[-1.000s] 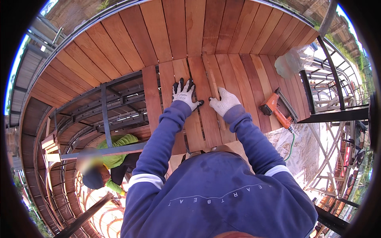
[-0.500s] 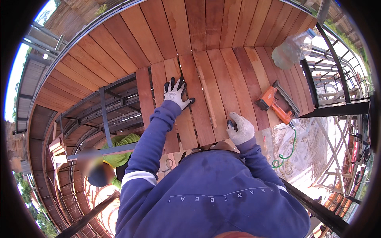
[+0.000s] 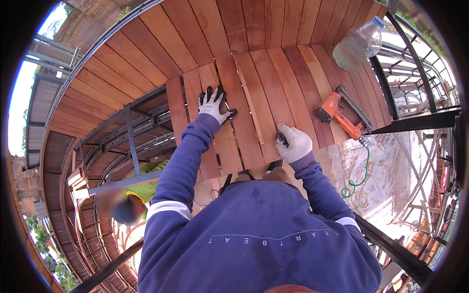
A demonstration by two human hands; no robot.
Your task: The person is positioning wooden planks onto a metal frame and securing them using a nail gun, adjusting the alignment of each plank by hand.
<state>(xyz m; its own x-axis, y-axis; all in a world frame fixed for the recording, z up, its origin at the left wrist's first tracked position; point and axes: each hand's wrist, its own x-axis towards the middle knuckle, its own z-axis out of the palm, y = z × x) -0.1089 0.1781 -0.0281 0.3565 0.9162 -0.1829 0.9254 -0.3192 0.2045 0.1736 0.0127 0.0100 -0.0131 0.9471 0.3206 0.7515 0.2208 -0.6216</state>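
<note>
My left hand (image 3: 214, 106), in a pale glove with dark fingertips, lies flat with spread fingers on the reddish wooden boards (image 3: 228, 146), across a narrow gap. My right hand (image 3: 295, 144), in a pale glove, is curled near the boards' front edge. Something small, dark and bluish shows at its fingers, too hidden to name. Between the hands, a thin wooden strip (image 3: 250, 107) lies lengthwise on the boards. An orange nail gun (image 3: 337, 113) rests on the boards to the right of my right hand.
A green coiled hose (image 3: 364, 168) hangs from the nail gun. A large clear plastic bottle (image 3: 359, 46) lies at the far right. Open metal framing (image 3: 131, 141) shows on the left, with a person in a green shirt (image 3: 141, 189) below it. Black steel beams (image 3: 415, 128) stand at right.
The whole view has shifted and turned slightly. Both hands keep about the same places on the boards. The person below at the left has moved slightly.
</note>
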